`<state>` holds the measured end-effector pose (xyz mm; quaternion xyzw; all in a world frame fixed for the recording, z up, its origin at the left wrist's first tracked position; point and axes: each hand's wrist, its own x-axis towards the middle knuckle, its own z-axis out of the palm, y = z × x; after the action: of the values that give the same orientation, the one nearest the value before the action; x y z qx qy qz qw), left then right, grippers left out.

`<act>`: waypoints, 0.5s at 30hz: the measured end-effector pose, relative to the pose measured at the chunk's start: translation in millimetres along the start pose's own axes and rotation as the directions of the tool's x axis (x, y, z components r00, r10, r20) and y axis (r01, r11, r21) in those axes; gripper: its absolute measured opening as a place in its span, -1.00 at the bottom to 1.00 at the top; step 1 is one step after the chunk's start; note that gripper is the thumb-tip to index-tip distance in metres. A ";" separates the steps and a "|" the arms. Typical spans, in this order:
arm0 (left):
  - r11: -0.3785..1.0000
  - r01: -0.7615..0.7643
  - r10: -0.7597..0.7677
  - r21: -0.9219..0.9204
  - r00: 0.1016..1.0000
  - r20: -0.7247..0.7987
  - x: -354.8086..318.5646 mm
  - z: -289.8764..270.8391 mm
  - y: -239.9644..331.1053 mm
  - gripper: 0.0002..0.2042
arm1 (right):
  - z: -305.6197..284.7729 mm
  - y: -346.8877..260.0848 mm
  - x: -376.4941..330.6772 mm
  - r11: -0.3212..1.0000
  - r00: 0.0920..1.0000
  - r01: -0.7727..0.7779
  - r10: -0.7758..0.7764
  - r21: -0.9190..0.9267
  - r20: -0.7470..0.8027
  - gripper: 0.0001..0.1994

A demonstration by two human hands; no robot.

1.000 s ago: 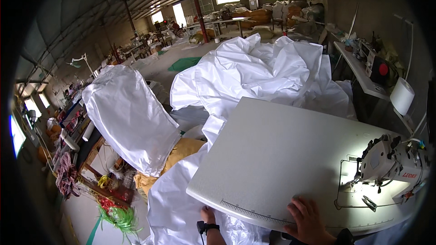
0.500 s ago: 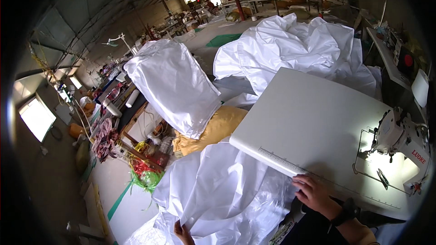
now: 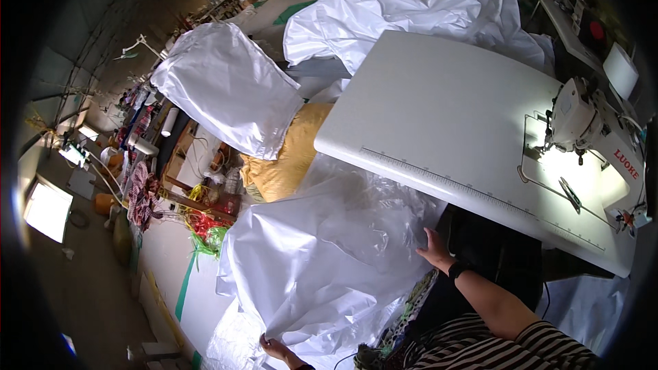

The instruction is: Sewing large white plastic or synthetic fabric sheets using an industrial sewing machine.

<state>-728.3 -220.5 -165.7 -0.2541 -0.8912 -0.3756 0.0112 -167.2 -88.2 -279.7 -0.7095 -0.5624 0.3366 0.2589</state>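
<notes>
A large white plastic-like sheet point(image 3: 288, 260) drapes in folds in front of me, left of the sewing machine table point(image 3: 439, 116). At its lower edge my left hand point(image 3: 275, 348) is closed, pinching the white material between thumb and fingers. My right hand point(image 3: 436, 250), with a dark band at the wrist, is beside the right edge of a clear plastic film point(image 3: 384, 216) below the table's front edge. Its fingers look apart, and nothing shows in them. The sewing machine point(image 3: 579, 123) stands at the table's right end with its lamp lit.
A pair of thread snips point(image 3: 569, 194) lies on the table near the needle. Beyond it is a heap of white fabric point(image 3: 404, 14). A white sack point(image 3: 226, 89) rests against a yellow sack point(image 3: 288, 151). Red and green netting point(image 3: 208, 231) lies to the left.
My right hand has left the table's front edge and moved down-left beside the plastic film. My left hand still holds the sheet, which is spread out more. The view has tilted downward.
</notes>
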 end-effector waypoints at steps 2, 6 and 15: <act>0.894 -0.229 0.239 0.385 0.971 0.022 -13.3 -1.3 36.6 -0.36 | -17.5 24.8 -18.0 0.997 0.997 -0.057 0.059 -0.048 0.058 -0.43; 0.717 -0.686 0.687 -0.122 0.667 0.288 -71.2 67.6 110.1 -0.58 | -55.1 14.1 -34.3 0.966 0.998 0.049 -0.054 0.252 0.012 -0.67; 0.949 -0.262 0.217 -0.177 0.134 0.967 -171.0 320.4 66.2 -0.60 | -144.4 -47.4 -108.9 0.971 0.999 0.037 -0.043 0.236 0.020 -0.79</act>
<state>-494.2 -41.2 -387.8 -0.5726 -0.6441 -0.1030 -0.4966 -101.0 -181.5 -131.7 -0.6582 -0.5358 0.4044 0.3408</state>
